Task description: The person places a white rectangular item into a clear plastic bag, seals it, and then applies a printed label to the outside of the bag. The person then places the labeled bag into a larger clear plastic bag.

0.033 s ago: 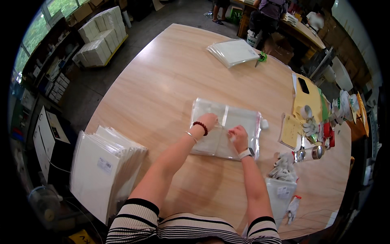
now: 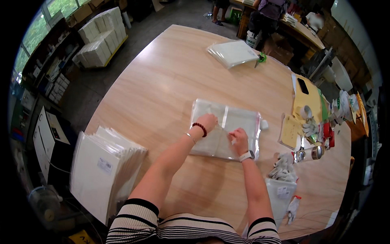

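A flat stack of clear plastic bags (image 2: 243, 118) lies at the middle of the table, with a pale band across it and a shiny strip along its right edge. Over its middle, my left hand (image 2: 208, 121) is closed in a pinch, with a beaded bracelet and a bangle on its wrist. Just to the right and a little nearer, my right hand (image 2: 239, 139) is also closed, fingertips together, below it a wristband with a dark face. Something thin and see-through seems to run between the fingertips; I cannot make out what it is.
At left leans a pile of white wrapped packs (image 2: 95, 175); a further wrapped stack (image 2: 233, 53) and green-handled scissors (image 2: 262, 57) lie at the far edge. On the right are a notepad (image 2: 289, 131), tape roll (image 2: 306, 111), gloves (image 2: 283, 167) and bagged sheets (image 2: 280, 195). Other people work beyond.
My right hand has moved very slightly nearer to me. My left hand and the bags look nearly unchanged.
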Action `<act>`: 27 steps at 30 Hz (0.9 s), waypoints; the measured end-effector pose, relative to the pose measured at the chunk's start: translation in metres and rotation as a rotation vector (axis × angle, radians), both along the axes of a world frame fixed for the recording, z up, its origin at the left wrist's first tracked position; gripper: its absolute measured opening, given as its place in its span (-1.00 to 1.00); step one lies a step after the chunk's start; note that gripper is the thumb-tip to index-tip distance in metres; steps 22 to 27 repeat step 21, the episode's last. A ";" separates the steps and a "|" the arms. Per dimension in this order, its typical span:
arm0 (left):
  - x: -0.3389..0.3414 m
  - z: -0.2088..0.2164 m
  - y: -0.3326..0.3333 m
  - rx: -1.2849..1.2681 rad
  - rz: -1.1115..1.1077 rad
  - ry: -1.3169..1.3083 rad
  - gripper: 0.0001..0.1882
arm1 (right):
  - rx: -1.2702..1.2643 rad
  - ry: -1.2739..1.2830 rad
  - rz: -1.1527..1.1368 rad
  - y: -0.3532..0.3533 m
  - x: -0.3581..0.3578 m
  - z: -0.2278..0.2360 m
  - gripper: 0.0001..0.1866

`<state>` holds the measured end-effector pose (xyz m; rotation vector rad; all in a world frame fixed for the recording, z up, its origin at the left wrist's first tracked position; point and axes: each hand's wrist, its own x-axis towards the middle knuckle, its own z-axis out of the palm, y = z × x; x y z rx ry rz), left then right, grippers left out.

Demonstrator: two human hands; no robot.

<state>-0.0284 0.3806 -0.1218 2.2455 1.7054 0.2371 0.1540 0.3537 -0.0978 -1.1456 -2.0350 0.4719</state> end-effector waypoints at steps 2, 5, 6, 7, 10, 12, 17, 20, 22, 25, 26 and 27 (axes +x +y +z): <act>0.000 0.012 -0.004 -0.005 0.049 -0.017 -0.86 | 0.069 -0.036 0.017 -0.005 0.005 0.003 -0.95; -0.001 0.022 -0.005 0.030 0.044 0.003 -0.86 | 0.077 -0.151 0.038 -0.006 0.006 0.006 -0.95; 0.000 0.023 -0.006 0.032 0.035 0.025 -0.86 | 0.072 -0.173 0.041 -0.007 0.008 0.004 -0.95; 0.001 0.025 -0.009 0.035 0.026 0.046 -0.85 | 0.073 -0.171 0.052 -0.007 0.009 0.002 -0.93; -0.003 0.026 -0.033 0.385 0.125 -0.208 -0.79 | 0.053 -0.085 0.050 -0.013 0.018 -0.002 -0.85; -0.001 0.024 -0.062 0.314 0.211 -0.499 -0.77 | 0.017 0.086 0.013 -0.017 0.030 0.003 -0.78; 0.038 0.003 -0.161 -1.138 0.510 -1.612 -0.78 | -0.162 0.174 -0.485 0.001 0.089 -0.035 -0.70; 0.053 -0.034 -0.180 -1.122 0.670 -2.235 -0.72 | -0.476 0.357 -0.528 -0.002 0.106 -0.055 -0.67; 0.061 -0.041 -0.184 -1.002 0.748 -2.275 -0.70 | -0.796 0.669 -0.400 -0.006 0.099 -0.040 -0.66; 0.061 -0.041 -0.184 -1.002 0.748 -2.275 -0.70 | -0.796 0.669 -0.400 -0.006 0.099 -0.040 -0.66; 0.061 -0.041 -0.184 -1.002 0.748 -2.275 -0.70 | -0.796 0.669 -0.400 -0.006 0.099 -0.040 -0.66; 0.061 -0.041 -0.184 -1.002 0.748 -2.275 -0.70 | -0.796 0.669 -0.400 -0.006 0.099 -0.040 -0.66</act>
